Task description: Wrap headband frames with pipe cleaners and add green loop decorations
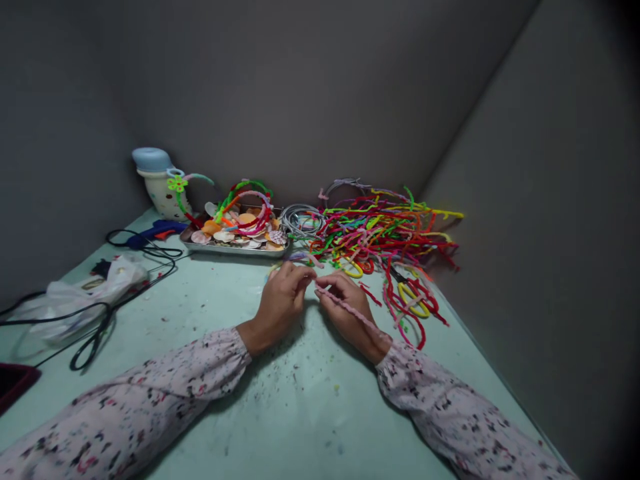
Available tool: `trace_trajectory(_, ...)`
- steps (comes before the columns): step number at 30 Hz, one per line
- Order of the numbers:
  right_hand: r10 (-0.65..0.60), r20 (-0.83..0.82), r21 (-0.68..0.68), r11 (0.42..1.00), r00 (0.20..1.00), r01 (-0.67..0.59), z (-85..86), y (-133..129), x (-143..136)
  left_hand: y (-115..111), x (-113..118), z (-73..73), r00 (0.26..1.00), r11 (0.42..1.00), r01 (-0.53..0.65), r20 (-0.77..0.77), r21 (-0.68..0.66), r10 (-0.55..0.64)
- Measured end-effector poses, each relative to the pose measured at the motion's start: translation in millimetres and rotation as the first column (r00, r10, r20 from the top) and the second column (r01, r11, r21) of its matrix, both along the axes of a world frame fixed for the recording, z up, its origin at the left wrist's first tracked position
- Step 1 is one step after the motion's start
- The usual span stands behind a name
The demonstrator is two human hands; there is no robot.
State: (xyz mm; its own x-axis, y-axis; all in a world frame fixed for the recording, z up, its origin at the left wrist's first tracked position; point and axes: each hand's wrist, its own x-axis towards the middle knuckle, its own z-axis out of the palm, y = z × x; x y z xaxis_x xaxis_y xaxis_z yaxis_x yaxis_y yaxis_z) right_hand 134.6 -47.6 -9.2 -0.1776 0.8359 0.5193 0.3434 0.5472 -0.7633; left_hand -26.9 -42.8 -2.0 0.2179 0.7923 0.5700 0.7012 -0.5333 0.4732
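Note:
Between my two hands, above the middle of the table, is a pale pink fuzzy strand (354,311). My left hand (283,298) pinches its left end with thumb and forefinger. Close beside it, my right hand (349,309) grips the strand near the same end, and the rest runs back over that hand toward the wrist. Just beyond the hands a lilac and pink fuzzy piece (306,257) lies in front of a metal tray (235,251) of shells. To the right is a tangled heap of colourful pipe cleaners (385,227).
A spotted bottle with a blue lid (167,195) stands back left. Near it are a blue glue gun (156,231), black cables (105,320) and a plastic bag (95,293). Coiled grey wire (303,222) sits behind the hands. Yellow-handled scissors (413,300) lie at the right; walls border the table (320,413).

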Motion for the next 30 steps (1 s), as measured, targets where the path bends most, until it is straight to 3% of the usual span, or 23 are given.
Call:
trace_trajectory(5,0.047,0.077,0.121,0.991,0.996,-0.056,7.4,9,7,11,1,1.5,1.000,1.000,0.004,0.030,0.014,-0.004)
trace_trajectory(10,-0.162,0.349,0.147,0.982,0.923,0.117,34.8,34,41,28,8,7.9,0.977,0.998,0.056,0.205,-0.022,-0.050)
trace_trajectory(13,-0.267,0.623,0.089,0.958,0.735,0.272,53.3,50,83,33,14,6.6,0.954,0.990,0.118,0.285,-0.073,-0.093)
trace_trajectory(15,-0.264,0.773,0.013,0.916,0.577,0.402,59.7,57,112,33,17,3.6,0.940,0.982,0.158,0.319,-0.101,-0.119)
trace_trajectory(18,-0.129,0.933,-0.112,0.785,0.337,0.609,56.9,66,149,30,17,-0.3,0.923,0.971,0.199,0.357,-0.130,-0.141)
trace_trajectory(19,-0.044,0.954,-0.164,0.753,0.298,0.637,53.5,68,158,30,17,-0.9,0.920,0.968,0.208,0.365,-0.140,-0.145)
trace_trajectory(23,0.048,0.949,-0.240,0.748,0.310,0.619,40.8,74,175,30,13,-0.9,0.913,0.960,0.221,0.383,-0.170,-0.143)
trace_trajectory(27,0.121,0.904,-0.345,0.771,0.410,0.535,40.3,73,174,33,11,-1.5,0.909,0.960,0.222,0.392,-0.171,-0.140)
trace_trajectory(30,0.126,0.881,-0.386,0.747,0.456,0.541,42.8,70,168,34,11,-2.2,0.910,0.962,0.216,0.392,-0.168,-0.136)
